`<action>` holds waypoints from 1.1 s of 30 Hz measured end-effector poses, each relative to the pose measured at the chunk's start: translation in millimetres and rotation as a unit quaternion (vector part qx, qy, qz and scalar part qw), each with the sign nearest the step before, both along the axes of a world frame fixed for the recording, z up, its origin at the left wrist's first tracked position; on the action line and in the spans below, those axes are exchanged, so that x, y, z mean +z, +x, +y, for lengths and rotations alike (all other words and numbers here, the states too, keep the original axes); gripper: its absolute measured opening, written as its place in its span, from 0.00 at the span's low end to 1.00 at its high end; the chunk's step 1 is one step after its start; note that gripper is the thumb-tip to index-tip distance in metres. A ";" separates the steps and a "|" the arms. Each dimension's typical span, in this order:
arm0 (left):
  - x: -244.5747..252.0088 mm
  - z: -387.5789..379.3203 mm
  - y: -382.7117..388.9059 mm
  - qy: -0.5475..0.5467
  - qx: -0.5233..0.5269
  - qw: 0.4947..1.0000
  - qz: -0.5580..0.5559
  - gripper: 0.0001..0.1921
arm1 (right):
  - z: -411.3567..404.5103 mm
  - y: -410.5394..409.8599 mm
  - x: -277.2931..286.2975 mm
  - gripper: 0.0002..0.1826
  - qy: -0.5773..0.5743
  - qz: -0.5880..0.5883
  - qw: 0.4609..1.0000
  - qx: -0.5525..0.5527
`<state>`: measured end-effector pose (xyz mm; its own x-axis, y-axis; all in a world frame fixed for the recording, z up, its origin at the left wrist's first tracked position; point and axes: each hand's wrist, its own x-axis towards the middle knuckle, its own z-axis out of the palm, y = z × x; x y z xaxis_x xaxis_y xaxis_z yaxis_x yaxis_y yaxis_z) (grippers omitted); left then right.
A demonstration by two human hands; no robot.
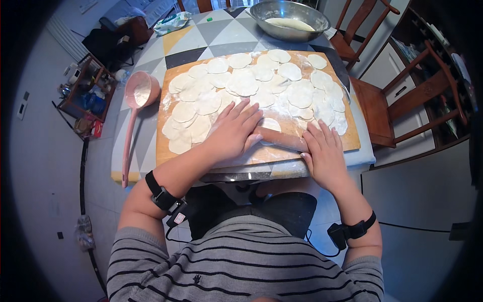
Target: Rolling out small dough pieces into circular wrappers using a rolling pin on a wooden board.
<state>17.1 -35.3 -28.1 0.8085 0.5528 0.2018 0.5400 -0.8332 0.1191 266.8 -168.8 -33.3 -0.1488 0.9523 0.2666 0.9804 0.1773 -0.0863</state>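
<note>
My left hand [238,130] rests with fingers spread over the left end of a wooden rolling pin [283,139]. My right hand [323,153] lies over the pin's right end, fingers extended. Both palms hide the pin's ends, so whether either hand grips it is unclear. A small round dough wrapper [271,124] lies partly under the pin, near the front of a floured wooden board [241,160]. Many flat round dough wrappers [242,82] overlap across the board, to the left, behind and to the right of my hands.
A pink long-handled scoop [142,90] holding flour stands left of the board. Behind it, a steel bowl [290,22] contains a pale dough piece [289,24]. A plastic packet [171,23] lies at the table's back left. Wooden chairs [371,109] stand at the right.
</note>
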 end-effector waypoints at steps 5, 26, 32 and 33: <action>2.2 -7.6 -9.2 -0.043 -0.033 0.979 -0.196 0.29 | -7.3 1.6 4.1 0.24 0.004 0.111 0.994 -0.004; 8.5 -15.5 0.7 -0.010 0.008 0.984 -0.180 0.20 | -10.8 16.6 8.1 0.22 0.073 0.169 0.979 -0.089; -3.1 -7.4 -10.8 -0.061 0.006 0.998 -0.018 0.31 | -21.3 -3.5 17.1 0.26 -0.086 0.114 0.990 0.006; -4.3 -2.1 -7.9 -0.063 0.005 0.998 -0.018 0.31 | -19.7 -5.0 16.7 0.26 -0.088 0.114 0.990 0.005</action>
